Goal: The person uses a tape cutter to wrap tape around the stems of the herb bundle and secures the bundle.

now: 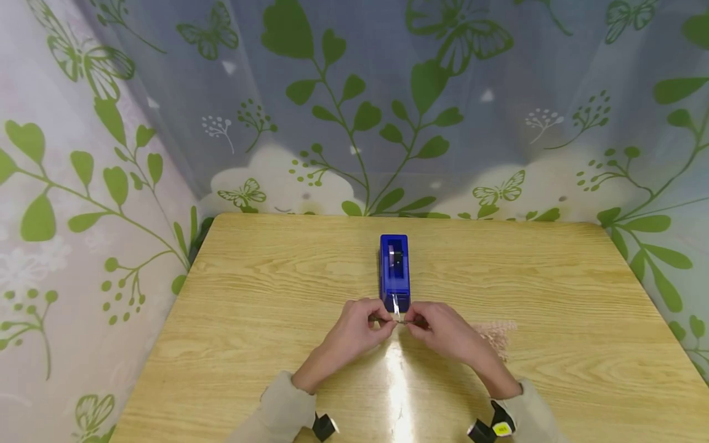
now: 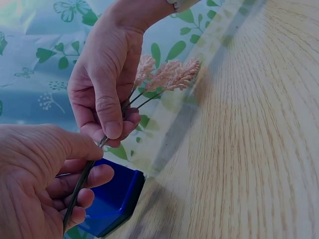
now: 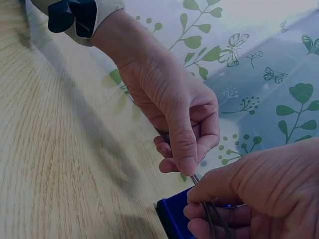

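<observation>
Both hands pinch one thin bundle of dark stems [image 2: 79, 189] in front of a blue tape dispenser [image 1: 394, 288]. My left hand [image 1: 354, 329] grips the plain stem ends between thumb and fingers. The right hand [image 1: 445, 332] holds the bundle a short way along, nearer the pale pink flowers [image 2: 172, 74], which look knitted or crocheted. In the head view these flowers stick out to the right behind the right wrist. A shiny strip of clear tape [image 1: 396, 305] runs from the dispenser's front down to the stems between the fingertips.
A wooden table [image 1: 266, 295] lies under the hands. Behind it and at both sides hangs a curtain [image 1: 343, 123] printed with green leaves and butterflies. Dark wrist-worn devices [image 1: 324, 426] sit by both sleeves. The dispenser stands just beyond the fingertips.
</observation>
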Motion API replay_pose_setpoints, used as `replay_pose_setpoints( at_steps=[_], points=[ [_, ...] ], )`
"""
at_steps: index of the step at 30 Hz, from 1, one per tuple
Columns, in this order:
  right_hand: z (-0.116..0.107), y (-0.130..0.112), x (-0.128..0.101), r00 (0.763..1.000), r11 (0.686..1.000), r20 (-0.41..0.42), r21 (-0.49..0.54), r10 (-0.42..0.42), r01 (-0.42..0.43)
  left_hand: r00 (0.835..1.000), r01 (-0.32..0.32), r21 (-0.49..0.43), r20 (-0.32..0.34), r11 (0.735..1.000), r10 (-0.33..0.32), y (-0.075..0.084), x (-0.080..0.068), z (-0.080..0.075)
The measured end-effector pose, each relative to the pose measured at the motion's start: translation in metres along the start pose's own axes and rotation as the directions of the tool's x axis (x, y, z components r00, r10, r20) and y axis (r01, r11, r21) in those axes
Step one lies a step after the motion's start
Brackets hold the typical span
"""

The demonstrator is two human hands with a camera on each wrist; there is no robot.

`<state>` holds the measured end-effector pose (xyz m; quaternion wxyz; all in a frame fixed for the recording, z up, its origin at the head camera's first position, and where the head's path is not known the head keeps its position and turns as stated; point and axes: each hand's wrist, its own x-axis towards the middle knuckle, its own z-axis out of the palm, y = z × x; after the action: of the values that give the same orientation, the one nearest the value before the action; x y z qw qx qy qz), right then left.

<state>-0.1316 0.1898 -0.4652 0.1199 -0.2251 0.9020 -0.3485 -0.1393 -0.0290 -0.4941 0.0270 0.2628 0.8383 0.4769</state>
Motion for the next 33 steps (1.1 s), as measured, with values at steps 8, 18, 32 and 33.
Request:
replay_pose_setpoints(
  at_steps=[8,18,32,33],
  points=[
    [0.0003,0.0013,0.0,0.995,0.996,-0.075,-0.075,-0.062,0.056,1.0,0.0,0.021,-0.003,1.0,0.0,0.0004,0.0011,0.0004],
    [0.0002,-0.0029,0.0021,0.992,0.993,-0.095,-0.084,-0.088,0.08,1.0,0.014,0.002,-0.007,1.0,-0.013,-0.0003,-0.0014,-0.0013],
    [0.0012,0.0,0.0011,0.991,0.993,-0.118,-0.1,-0.07,0.059,1.0,0.011,0.017,0.011,1.0,-0.012,0.0033,-0.001,-0.0012],
    [0.0013,0.0004,0.0011,0.99,0.993,-0.118,-0.099,-0.071,0.06,1.0,0.011,0.026,0.016,1.0,-0.011,0.0032,-0.0009,-0.0013]
  ],
)
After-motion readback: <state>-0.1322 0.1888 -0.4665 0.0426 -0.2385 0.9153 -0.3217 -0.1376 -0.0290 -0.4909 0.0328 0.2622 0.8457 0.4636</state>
